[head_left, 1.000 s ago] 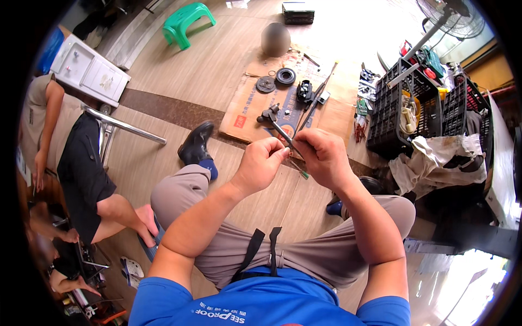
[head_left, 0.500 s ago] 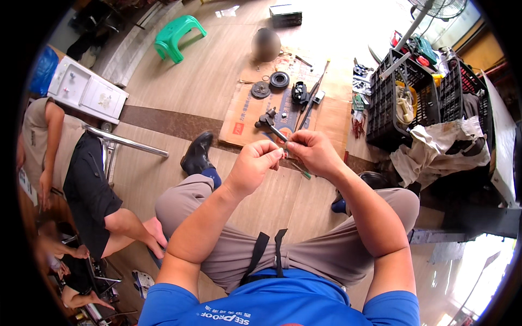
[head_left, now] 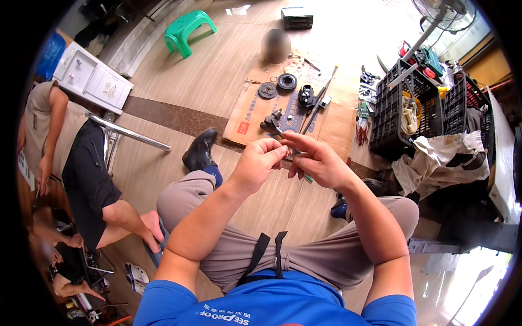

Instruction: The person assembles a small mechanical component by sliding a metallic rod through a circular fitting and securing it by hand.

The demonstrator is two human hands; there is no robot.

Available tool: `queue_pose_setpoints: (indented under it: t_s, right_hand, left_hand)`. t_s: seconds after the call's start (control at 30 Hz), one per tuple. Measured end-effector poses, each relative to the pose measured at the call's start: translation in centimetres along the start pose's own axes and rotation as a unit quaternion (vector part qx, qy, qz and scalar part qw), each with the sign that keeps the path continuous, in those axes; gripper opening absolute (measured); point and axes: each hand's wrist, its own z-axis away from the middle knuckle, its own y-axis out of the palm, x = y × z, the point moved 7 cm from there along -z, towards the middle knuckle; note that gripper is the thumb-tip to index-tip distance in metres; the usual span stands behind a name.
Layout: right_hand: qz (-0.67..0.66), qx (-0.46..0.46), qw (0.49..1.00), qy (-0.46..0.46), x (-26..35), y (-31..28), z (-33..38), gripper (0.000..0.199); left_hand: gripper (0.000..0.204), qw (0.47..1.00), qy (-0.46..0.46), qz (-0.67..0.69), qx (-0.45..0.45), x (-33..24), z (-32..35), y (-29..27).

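left hand [head_left: 254, 165] pinches small part [head_left: 288, 154] (reddish)

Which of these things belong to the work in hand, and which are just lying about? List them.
Likely in the work:
- small reddish piece in the left hand
- black ring and grey disc on the cardboard

Apparently just lying about:
- green stool
- pale shoes
- fan

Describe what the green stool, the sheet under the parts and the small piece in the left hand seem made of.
Green stool: probably molded plastic; smooth, slightly shiny, evenly colored.
Sheet under the parts: likely cardboard; matte brown with printed patches.
Small reddish piece in the left hand: material unclear; too small, partly covered.
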Motion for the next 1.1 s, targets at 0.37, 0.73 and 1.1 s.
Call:
queue_pose_setpoints:
  t_s: [0.37, 0.73, 1.1]
  right_hand:
    - [0.017, -0.022, 0.999, 0.047, -1.0, -1.5, -0.5, 0.01]
    - [0.279, -0.068, 0.944, -0.161, 2.3, -0.5, 0.2, 0.008]
    - [0.324, -0.081, 0.926, -0.175, 3.5, 0.3, 0.8, 0.01]
  left_hand:
    - [0.015, 0.996, 0.022, -0.091, -0.012, -0.4, 0.1, -0.4]
    - [0.013, 0.997, -0.037, 0.065, 0.001, 1.2, -0.4, -1.1]
    - [0.016, 0.989, 0.047, -0.127, -0.066, 0.4, 0.0, -0.8]
